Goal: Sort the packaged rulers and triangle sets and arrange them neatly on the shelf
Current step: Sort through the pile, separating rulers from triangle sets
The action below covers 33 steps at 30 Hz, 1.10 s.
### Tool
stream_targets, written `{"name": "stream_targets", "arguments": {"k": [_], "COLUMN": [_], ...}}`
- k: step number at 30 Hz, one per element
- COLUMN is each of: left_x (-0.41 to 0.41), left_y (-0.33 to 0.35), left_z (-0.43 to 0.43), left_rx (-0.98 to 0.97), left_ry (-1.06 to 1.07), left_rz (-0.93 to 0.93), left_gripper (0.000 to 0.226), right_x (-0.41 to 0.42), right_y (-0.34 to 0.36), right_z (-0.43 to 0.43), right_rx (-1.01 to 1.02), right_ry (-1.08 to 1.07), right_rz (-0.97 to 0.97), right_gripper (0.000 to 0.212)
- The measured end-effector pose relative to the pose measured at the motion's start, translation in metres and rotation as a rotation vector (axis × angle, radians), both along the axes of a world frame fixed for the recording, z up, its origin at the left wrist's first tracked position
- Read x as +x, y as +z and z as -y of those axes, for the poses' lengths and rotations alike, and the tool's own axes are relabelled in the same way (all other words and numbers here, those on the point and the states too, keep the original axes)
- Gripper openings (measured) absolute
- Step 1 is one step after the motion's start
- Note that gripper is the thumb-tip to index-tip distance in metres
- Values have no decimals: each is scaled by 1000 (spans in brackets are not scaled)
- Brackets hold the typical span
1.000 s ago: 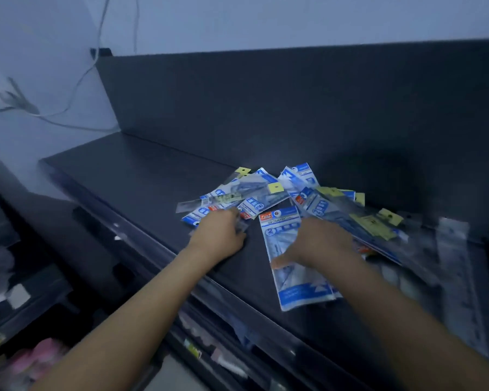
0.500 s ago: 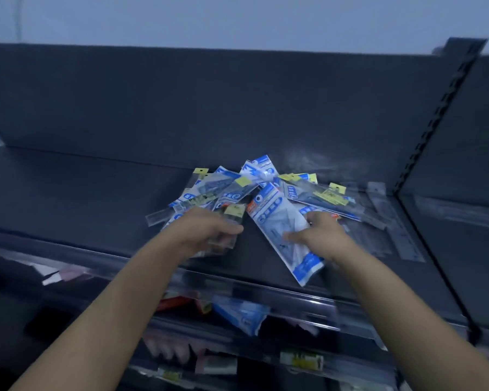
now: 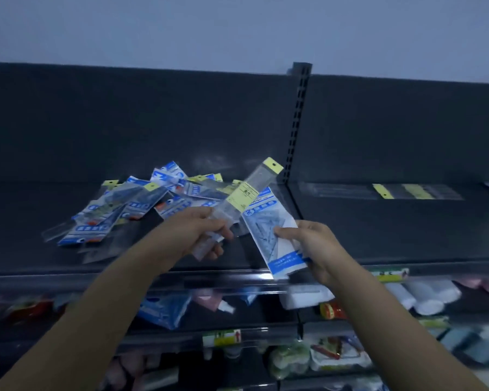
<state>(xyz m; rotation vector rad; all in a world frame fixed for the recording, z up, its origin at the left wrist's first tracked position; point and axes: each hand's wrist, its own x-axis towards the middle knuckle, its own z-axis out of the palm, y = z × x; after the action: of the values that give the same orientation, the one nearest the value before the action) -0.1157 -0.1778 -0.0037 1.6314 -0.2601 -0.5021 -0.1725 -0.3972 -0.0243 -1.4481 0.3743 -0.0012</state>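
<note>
Grip first: the left hand (image 3: 201, 235) is closed round one clear ruler pack (image 3: 249, 193) with a yellow header, tilted up to the right. The right hand (image 3: 316, 249) pinches one blue triangle set (image 3: 274, 241) by its side edge. Both packs hang over the front of the dark shelf (image 3: 393, 238), about where its two bays meet. Lower shelves (image 3: 158, 338) hold blurry mixed goods. The left bay has a messy pile (image 3: 130, 204) of blue and clear packs, too overlapped to count. In the right bay, flat ruler packs (image 3: 387, 191) lie along the back, two yellow labels showing.
</note>
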Motion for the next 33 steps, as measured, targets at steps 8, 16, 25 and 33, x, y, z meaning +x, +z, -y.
{"name": "stream_targets", "arguments": {"k": [8,16,25,33], "left_x": [29,79,99,113], "left_y": [-12,-7,-11,-17], "left_z": [127,272,423,547], "left_rx": [305,360,244,136], "left_ry": [-301,-689,-585,-300], "left_rz": [234,269,303,152], "left_gripper": [21,23,25,27], "right_x": [-9,17,14,26], "right_y": [-6,-14,-16,-31], "right_z": [83,185,319,467], "right_rx": [92,61,-50,-129], "right_ry": [-99,-324,-332,52], "right_rz": [65,65,48,-19], "right_gripper": [19,21,2,25]}}
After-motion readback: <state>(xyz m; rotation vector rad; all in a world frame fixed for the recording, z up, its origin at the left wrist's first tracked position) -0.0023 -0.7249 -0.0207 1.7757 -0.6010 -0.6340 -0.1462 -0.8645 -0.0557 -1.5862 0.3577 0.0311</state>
